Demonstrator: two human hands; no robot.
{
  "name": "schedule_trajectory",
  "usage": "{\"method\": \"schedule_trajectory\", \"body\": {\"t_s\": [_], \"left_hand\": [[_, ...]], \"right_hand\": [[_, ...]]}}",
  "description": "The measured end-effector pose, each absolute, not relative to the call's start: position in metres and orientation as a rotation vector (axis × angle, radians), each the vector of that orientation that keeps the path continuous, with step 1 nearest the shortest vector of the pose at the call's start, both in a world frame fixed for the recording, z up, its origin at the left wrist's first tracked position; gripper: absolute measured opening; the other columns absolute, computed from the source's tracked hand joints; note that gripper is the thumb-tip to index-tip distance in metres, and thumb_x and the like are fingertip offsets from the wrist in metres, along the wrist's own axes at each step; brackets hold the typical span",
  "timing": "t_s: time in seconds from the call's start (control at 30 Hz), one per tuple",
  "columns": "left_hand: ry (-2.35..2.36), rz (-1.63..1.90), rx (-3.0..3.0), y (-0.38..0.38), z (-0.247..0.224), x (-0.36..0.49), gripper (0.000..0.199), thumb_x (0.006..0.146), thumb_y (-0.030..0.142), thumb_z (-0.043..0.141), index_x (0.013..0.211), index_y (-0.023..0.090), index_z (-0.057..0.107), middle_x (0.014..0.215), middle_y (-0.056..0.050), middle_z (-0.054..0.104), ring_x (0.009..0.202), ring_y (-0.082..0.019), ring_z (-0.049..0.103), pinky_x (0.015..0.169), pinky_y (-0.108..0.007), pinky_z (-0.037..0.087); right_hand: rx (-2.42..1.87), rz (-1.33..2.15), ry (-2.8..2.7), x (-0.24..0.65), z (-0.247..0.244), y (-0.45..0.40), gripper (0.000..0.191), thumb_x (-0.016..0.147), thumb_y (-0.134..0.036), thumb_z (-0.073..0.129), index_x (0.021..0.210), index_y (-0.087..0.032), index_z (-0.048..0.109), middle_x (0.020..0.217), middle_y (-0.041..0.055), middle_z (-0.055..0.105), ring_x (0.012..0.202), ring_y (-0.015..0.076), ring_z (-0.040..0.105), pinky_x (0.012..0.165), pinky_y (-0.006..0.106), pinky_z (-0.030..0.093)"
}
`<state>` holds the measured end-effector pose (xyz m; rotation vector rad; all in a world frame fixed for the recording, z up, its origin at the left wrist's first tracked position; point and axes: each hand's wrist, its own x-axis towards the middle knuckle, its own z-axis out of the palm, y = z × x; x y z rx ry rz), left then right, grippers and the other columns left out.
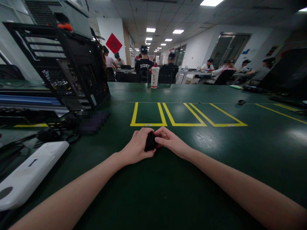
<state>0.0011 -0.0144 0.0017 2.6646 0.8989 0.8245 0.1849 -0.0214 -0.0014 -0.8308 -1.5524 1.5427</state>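
A: Hands, quick?
B: Left hand (138,146) grasping small black object (149,142), thumb on the near side, fingers over the far side. Right hand (171,142) has fingertips at its right side; can't tell if they grip or just touch.
A: Where's the object?
B: Between both hands, over the green table (168,191), just nearer than the front edge of the leftmost yellow tape outline (148,125). Can't tell if it touches the tabletop.
A: Rest?
B: Three tape outlines in a row. White cup, red lid (154,76), upright near the table's far edge. Black computer case (83,70) toward the left edge, white device (33,174) and dark cables (14,150) nearer. People (144,64) beyond the far edge.
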Motion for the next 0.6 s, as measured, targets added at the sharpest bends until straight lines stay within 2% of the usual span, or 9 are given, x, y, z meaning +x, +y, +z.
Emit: {"method": "schedule_trajectory", "body": {"t_s": [0.23, 0.4, 0.6], "left_hand": [[0.887, 0.828, 2.662, -0.0149, 0.0014, 0.0017, 0.055, 0.070, 0.025, 0.060, 0.116, 0.020, 0.030, 0.108, -0.008, 0.045, 0.102, -0.025, 0.046, 0.085, -0.040, 0.036], [0.905, 0.801, 2.654, -0.0155, 0.0027, 0.0015, 0.055, 0.069, 0.025, 0.059, 0.115, 0.021, 0.030, 0.110, -0.009, 0.044, 0.103, -0.026, 0.045, 0.085, -0.042, 0.035], [0.901, 0.810, 2.650, -0.0160, 0.0040, 0.0014, 0.053, 0.071, 0.026, 0.059, 0.116, 0.021, 0.030, 0.109, -0.009, 0.045, 0.101, -0.025, 0.046, 0.085, -0.041, 0.036]], "right_hand": [[-0.915, 1.554, -1.581, 0.1856, 0.0033, -0.0213, 0.025, 0.076, -0.020, 0.058, 0.099, -0.019, 0.047, 0.100, 0.0041, 0.050, 0.088, 0.0139, 0.051, 0.072, 0.029, 0.044], [-0.775, 1.562, -1.654, 0.1877, 0.0058, -0.0221, 0.035, 0.067, -0.012, 0.066, 0.094, -0.020, 0.045, 0.095, 0.0004, 0.051, 0.094, 0.0141, 0.050, 0.082, 0.031, 0.042], [-0.825, 1.513, -1.605, 0.1849, 0.0026, -0.0240, 0.019, 0.076, -0.023, 0.059, 0.092, -0.021, 0.047, 0.089, 0.0003, 0.052, 0.078, 0.0118, 0.053, 0.068, 0.028, 0.045]]}}
